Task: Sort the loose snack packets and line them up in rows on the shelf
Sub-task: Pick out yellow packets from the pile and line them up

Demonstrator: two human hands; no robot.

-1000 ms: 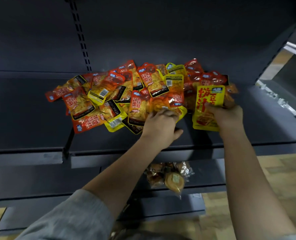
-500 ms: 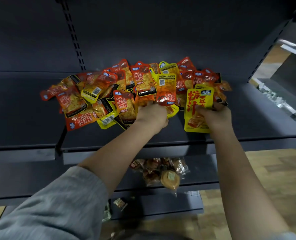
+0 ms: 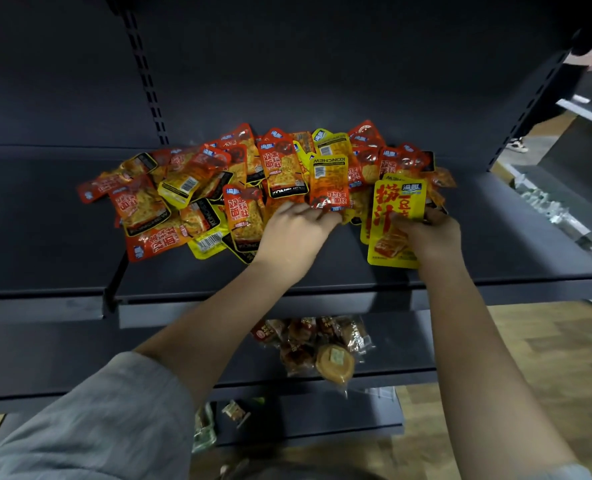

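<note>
A loose heap of red, orange and yellow snack packets (image 3: 218, 188) covers the back and middle of the dark shelf (image 3: 495, 244). My right hand (image 3: 429, 233) holds a stack of large yellow packets (image 3: 393, 223) with red characters, upright at the heap's right edge, thumb across the front. My left hand (image 3: 294, 233) reaches into the middle of the heap, and its fingertips pinch the lower edge of an orange packet (image 3: 329, 181) with a yellow top.
Below, a lower shelf (image 3: 391, 362) carries a small pile of clear-wrapped snacks (image 3: 319, 348), and a few packets lie lower still. A slotted upright (image 3: 149, 81) runs up the back panel. Bare shelf lies left and right of the heap. Wooden floor shows at right.
My left hand moved up from the heap's front edge and took hold of the orange packet. My right hand and its yellow stack stayed at the heap's right edge.
</note>
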